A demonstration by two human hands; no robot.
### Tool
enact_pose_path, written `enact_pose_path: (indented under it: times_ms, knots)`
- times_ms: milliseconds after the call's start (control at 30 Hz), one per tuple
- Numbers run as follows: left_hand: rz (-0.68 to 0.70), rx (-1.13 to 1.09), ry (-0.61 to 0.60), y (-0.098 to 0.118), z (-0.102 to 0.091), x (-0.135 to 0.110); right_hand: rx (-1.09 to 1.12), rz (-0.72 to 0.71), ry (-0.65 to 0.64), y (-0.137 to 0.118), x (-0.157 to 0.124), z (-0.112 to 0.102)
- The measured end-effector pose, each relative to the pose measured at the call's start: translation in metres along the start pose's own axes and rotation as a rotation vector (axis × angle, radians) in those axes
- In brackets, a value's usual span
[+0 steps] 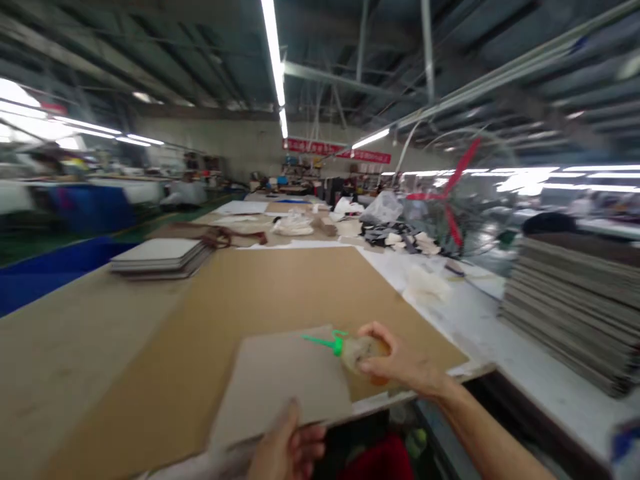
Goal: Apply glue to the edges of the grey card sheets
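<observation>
The right hand curls around a sideways bottle; the left hand, thumb uppermost, grips a board at its near edge.

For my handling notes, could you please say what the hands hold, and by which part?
Right hand: a green-nozzled squeeze bottle, by its body. Left hand: a grey-beige panel, by its near edge.

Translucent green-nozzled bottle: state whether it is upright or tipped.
Tipped: the translucent bottle is sideways in the right hand, its thin green nozzle pointing left over the flat greyish rectangular panel.
</observation>
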State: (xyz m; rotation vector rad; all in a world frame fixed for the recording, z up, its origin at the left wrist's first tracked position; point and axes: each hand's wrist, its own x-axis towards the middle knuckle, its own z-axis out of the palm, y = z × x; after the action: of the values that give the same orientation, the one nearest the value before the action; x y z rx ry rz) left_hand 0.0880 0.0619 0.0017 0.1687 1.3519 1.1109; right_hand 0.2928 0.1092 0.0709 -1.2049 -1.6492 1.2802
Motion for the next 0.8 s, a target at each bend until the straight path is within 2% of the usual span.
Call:
enact_pose_path:
  times_ms: [33, 67, 133, 233, 333, 533, 800]
  knots:
    - [-0.018, 0.047, -0.172, -0.002, -0.007, 0.0, 0.027, 0.006, 0.004, -0.001, -0.002, 0.003]
    - [-0.013, 0.062, -0.234, -0.004, -0.012, 0.001, 0.08, 0.017, -0.007, 0.001, -0.002, 0.006]
    - [0.082, 0.029, -0.299, -0.009, -0.016, 0.004, 0.178, 0.055, -0.005, 0.007, 0.003, 0.011]
    - [0.092, 0.02, -0.304, -0.014, -0.015, 0.008, 0.302, 0.1, -0.035, 0.014, 0.011, 0.023]
    - [0.11, 0.019, -0.301, -0.016, -0.011, 0.007, 0.235, 0.052, -0.095, 0.011, 0.017, 0.041]
    - [0.125, 0.026, -0.289, -0.017, -0.009, 0.005, -0.177, -0.173, -0.099, 0.0, 0.033, 0.073]
    - [0.179, 0.011, -0.269, -0.024, -0.006, 0.011, -0.387, -0.496, -0.256, -0.02, 0.041, 0.099]
